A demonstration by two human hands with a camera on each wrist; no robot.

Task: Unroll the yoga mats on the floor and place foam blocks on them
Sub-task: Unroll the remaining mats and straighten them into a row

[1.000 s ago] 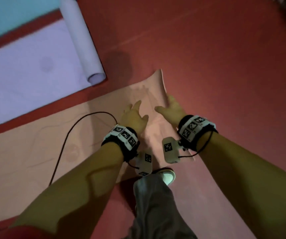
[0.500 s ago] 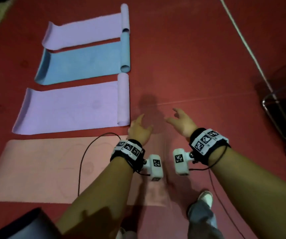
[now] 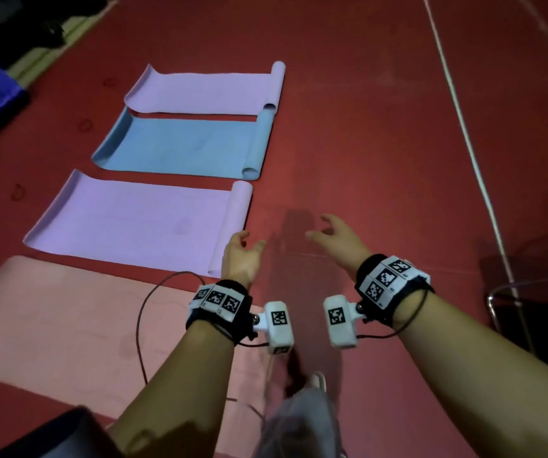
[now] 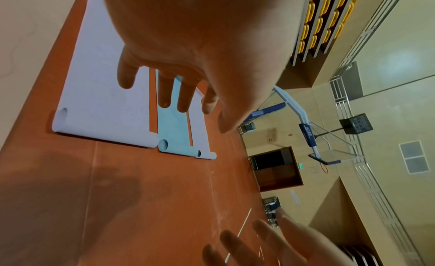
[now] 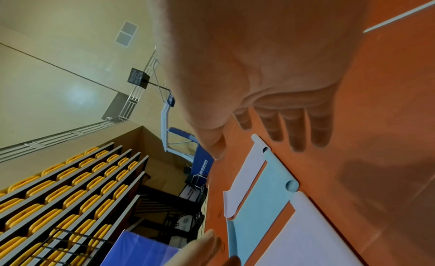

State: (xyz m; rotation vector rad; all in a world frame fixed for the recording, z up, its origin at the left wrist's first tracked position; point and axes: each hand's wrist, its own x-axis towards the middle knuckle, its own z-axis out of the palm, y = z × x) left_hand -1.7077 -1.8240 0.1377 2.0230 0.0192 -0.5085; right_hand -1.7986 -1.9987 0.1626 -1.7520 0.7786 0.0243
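Hands reach forward above the red floor (image 3: 365,143), both empty: left hand (image 3: 241,256) and right hand (image 3: 337,239) with fingers loosely spread, apparently touching nothing, right of 4 mats.

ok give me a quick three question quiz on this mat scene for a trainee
1. True or false: a foam block already sits on the blue mat.
2. How many mats lie on the red floor in the head view, and which one is fully flat with no rolled end?
3. Multiple choice: the left hand and right hand are
A. both gripping a roll
B. both empty with fingers relaxed, above the floor
C. one holding a block

Key
1. False; no block shows on any mat.
2. Four; the pink mat nearest the person. The near purple mat, the blue mat and the far purple mat each keep a rolled end.
3. B
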